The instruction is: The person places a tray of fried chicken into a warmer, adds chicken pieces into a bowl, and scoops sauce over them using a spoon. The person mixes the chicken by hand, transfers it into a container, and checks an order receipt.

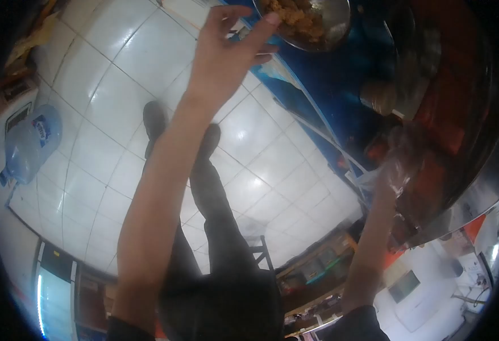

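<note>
My left hand [229, 48] is bare and reaches to the top of the view, its fingers spread apart. One fingertip is at the rim of a metal bowl [340, 23]; whether it touches the rim I cannot tell. Orange-brown crumbly food [300, 20] lies in the bowl. On the right, my right hand [400, 159] wears a clear plastic glove and is over the dark reddish part of the worktop [448, 136]. Shadow and blur hide its fingers and anything in them. A pale round object [377, 96] stands just beyond that hand.
The bowl is on a blue surface [329, 79] with a pale edge strip. A large clear water bottle [33, 148] lies on the white tiled floor [113, 85] at left. Shelves with containers [317, 270] are at the bottom, near a dark stool or chair frame [258, 250].
</note>
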